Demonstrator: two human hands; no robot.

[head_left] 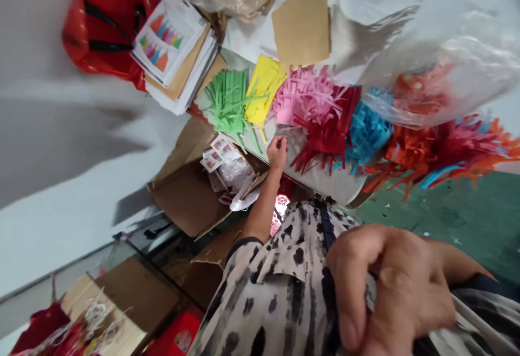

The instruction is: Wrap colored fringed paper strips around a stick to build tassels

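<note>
The left hand (pixel 278 153) sits at the lower edge of a row of cut paper, its grip drawn together, though whether it pinches a thin strip is too small to tell; the nearest pieces are the pink fringed paper (pixel 298 101) and the red fringed paper (pixel 325 128); the green fringed paper (pixel 227 101), yellow card (pixel 264 90) and blue fringed paper (pixel 368 131) lie along the same row; the right hand (pixel 390 291) is in the foreground, its grip clamped on the patterned cloth (pixel 292 291); a clear plastic bag (pixel 430 69) hangs over orange fringed paper (pixel 410 150); below the left hand stands an open cardboard box (pixel 182 193) holding printed cards (pixel 215 153); a stack of printed sheets (pixel 170 41) lies beside a red bag (pixel 101 31).
</note>
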